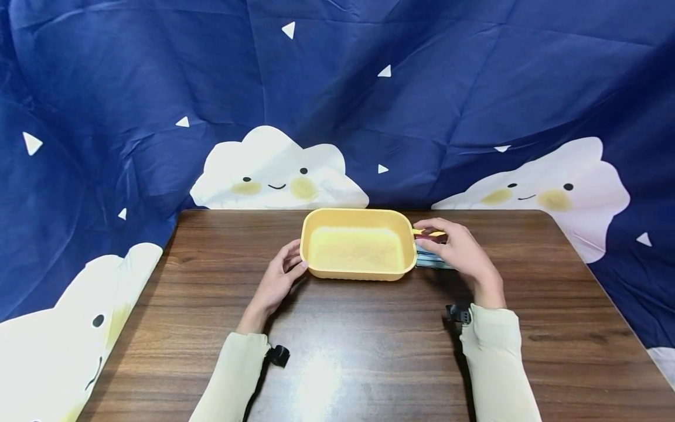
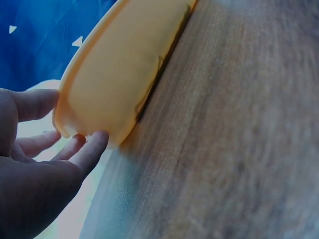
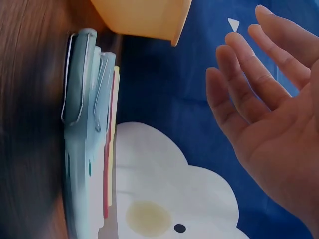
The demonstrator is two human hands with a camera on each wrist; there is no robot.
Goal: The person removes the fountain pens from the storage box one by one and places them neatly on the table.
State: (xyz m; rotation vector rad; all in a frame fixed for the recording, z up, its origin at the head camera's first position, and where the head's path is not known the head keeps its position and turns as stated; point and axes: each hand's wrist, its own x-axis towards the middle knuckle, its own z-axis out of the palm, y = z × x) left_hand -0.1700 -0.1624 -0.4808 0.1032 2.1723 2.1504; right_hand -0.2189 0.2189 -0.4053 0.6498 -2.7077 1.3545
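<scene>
A yellow rectangular plastic bin (image 1: 358, 272) stands upright near the table's far edge, with nothing seen inside. At its left end, my left hand (image 1: 278, 275) touches the outer wall with loosely bent fingers. In the left wrist view, the fingertips (image 2: 94, 142) meet the bin's wall (image 2: 114, 74) and rim. My right hand (image 1: 464, 249) hovers beside the bin's right end, over light-blue pen-like pieces (image 1: 435, 261) and partly hiding them. The right wrist view shows these pieces (image 3: 79, 99) with wire clips, beside thin red and yellow strips (image 3: 112, 139). There the right fingers are spread and hold nothing.
The brown wooden table (image 1: 369, 351) reaches back to a dark-blue cloth (image 1: 316, 88) printed with white clouds and triangles. A black strap piece (image 1: 278, 355) is at the left cuff and a black device (image 1: 457, 313) at the right cuff.
</scene>
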